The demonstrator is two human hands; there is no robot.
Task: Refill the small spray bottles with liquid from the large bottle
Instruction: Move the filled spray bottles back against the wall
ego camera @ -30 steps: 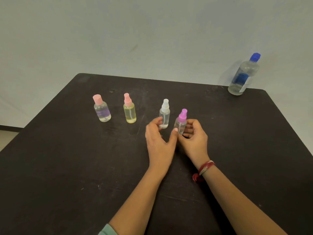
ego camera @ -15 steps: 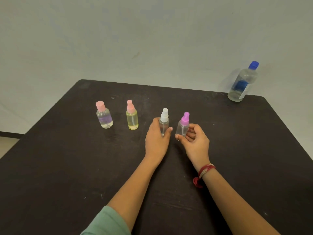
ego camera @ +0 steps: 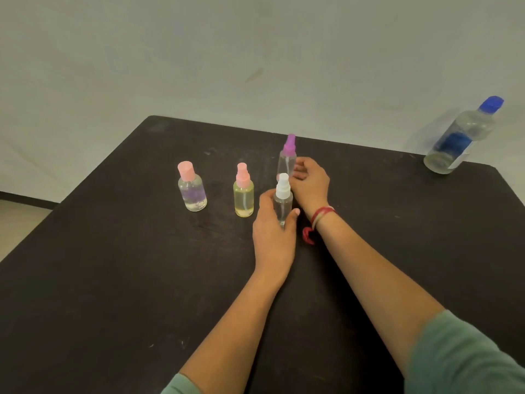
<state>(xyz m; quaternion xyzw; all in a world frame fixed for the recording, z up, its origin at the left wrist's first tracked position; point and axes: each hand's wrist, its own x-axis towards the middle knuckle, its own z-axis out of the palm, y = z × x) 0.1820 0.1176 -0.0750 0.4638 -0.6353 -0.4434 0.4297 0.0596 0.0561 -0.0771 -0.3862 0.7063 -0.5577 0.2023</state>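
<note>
Fingers of the left hand, what are they doing?

— They are curling round the white-capped spray bottle, thumb on one side and fingers on the other. They are gripping its clear body while it is standing upright.

And the right hand?

— It is reaching just beyond the left one and closing its fingers on the lower part of the purple-capped spray bottle, which is pointing cap up. Whether that bottle's base is touching the table I cannot tell, since the white cap is hiding it. A red thread is circling the right wrist.

What is sitting around them?

— Just left of the white-capped one, the yellow spray bottle with a pink nozzle is standing on the dark table. Further left, the pink-capped bottle with a purple label is standing near it but apart.

Where is the large bottle sitting?

— Well apart from both hands, at the far right corner of the table, wearing its blue cap and showing a blue label.
</note>
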